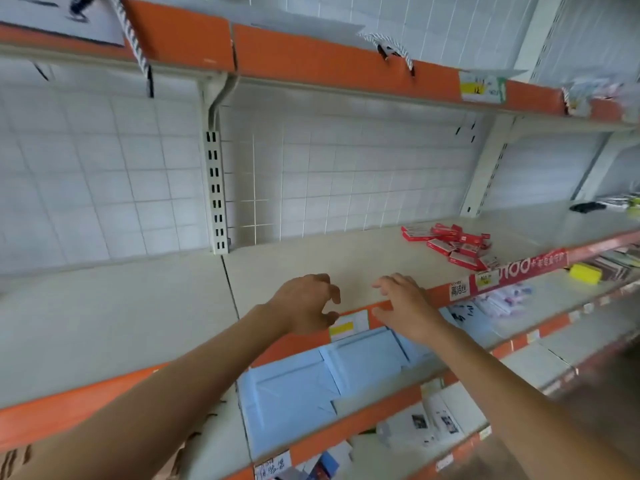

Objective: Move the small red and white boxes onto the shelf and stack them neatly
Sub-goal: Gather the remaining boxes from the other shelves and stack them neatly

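The small boxes (450, 242) heaped at the far right of the shelf (138, 306) are red with white faces. The shelf is pale beige with an orange front edge strip (69, 410). The back panel (346, 185) carries a white square grid pattern. Light blue sheets (294, 386) lie on the lower shelf, and a yellow block (585, 273) sits at the right.

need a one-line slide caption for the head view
Both empty hands, left hand and right hand, hover over the shelf near a loose pile of red and white boxes.
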The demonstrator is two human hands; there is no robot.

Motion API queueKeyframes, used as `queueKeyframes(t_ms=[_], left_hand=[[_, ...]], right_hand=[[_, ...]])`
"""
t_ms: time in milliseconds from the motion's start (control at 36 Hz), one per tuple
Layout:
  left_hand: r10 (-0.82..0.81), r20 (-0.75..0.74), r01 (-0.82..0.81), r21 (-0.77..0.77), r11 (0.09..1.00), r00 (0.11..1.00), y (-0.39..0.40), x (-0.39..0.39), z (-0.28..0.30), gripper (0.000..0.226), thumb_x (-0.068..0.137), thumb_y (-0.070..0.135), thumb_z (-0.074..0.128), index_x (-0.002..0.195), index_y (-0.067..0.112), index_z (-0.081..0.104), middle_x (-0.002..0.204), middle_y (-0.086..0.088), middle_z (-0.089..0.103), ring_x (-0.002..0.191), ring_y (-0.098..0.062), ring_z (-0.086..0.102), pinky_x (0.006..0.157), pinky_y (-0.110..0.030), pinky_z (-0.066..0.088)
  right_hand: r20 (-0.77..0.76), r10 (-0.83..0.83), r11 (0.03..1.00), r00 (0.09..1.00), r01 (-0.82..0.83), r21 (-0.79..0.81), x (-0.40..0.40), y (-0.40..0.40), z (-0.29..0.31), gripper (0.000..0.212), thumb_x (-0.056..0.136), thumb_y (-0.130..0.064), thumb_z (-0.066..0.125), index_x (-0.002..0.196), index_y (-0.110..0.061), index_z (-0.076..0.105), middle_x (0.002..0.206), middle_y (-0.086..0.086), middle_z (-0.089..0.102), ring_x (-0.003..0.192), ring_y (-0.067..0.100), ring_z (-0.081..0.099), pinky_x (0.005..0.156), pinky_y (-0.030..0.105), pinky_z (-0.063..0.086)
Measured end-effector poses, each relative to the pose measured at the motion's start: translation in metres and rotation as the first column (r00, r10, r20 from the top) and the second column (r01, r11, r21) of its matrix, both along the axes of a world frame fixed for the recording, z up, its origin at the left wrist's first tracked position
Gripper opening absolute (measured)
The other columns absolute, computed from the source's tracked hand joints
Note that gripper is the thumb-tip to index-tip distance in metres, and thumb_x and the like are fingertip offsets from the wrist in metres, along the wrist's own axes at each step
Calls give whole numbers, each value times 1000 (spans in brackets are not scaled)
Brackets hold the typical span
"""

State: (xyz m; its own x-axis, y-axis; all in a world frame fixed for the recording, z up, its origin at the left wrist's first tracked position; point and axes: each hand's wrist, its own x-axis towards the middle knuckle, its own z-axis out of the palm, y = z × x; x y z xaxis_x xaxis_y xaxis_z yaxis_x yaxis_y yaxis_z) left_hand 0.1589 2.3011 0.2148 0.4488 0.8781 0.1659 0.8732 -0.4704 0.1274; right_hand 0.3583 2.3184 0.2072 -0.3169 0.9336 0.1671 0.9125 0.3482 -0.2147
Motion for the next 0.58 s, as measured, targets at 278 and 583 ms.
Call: queueKeyframes(t_ms=[278, 583], left_hand=[[-72, -27, 72, -2, 997, 997, 94, 69, 3, 33, 91, 35, 54, 121, 24, 58, 120, 1, 53, 108, -17, 56, 87, -29, 46], [-132, -43, 131, -10, 991, 990, 194, 141, 6, 33, 92, 36, 53, 122, 24, 57, 121, 1, 53, 108, -17, 55, 83, -26, 41]], right_hand=[[23, -35, 999, 999, 36, -15, 75, 71, -7, 43, 91, -24, 53, 133, -17, 44, 129, -1, 46, 122, 17, 38, 101, 35, 35], [55, -98, 995, 994, 99, -24, 146, 169, 2, 43, 92, -27, 52, 133, -16, 45, 137, 0, 44, 131, 16, 35, 106, 33, 30]])
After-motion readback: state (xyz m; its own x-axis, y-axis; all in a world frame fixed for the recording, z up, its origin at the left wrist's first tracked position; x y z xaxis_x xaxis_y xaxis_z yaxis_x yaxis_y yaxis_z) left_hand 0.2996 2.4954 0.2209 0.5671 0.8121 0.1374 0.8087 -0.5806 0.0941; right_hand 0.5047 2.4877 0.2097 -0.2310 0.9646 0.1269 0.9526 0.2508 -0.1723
